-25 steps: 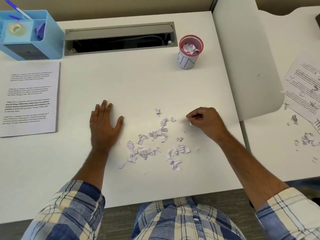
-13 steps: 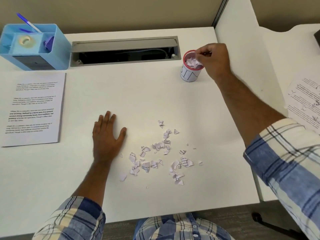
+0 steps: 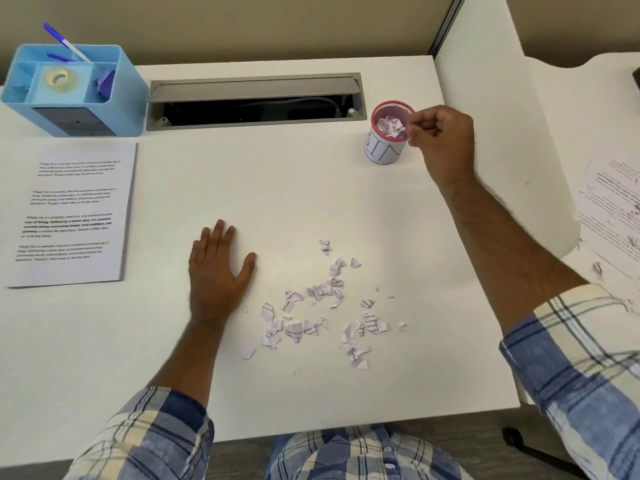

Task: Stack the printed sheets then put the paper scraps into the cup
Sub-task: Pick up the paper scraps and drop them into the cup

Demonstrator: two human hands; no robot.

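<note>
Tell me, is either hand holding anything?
Left hand holds nothing; it rests flat on the desk. Right hand is curled by the cup; whether it pinches a scrap cannot be told.

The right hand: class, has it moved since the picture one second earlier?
Yes. The right hand went from the paper scraps away from the person to the red-rimmed cup, which stands beside the cable slot; its curled fingertips are at the rim.

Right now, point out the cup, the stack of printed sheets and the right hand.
cup [image 3: 381, 154], head view, on its white side wall.
stack of printed sheets [image 3: 72, 209], head view, middle of the top page.
right hand [image 3: 441, 140], head view, back of the hand.
</note>
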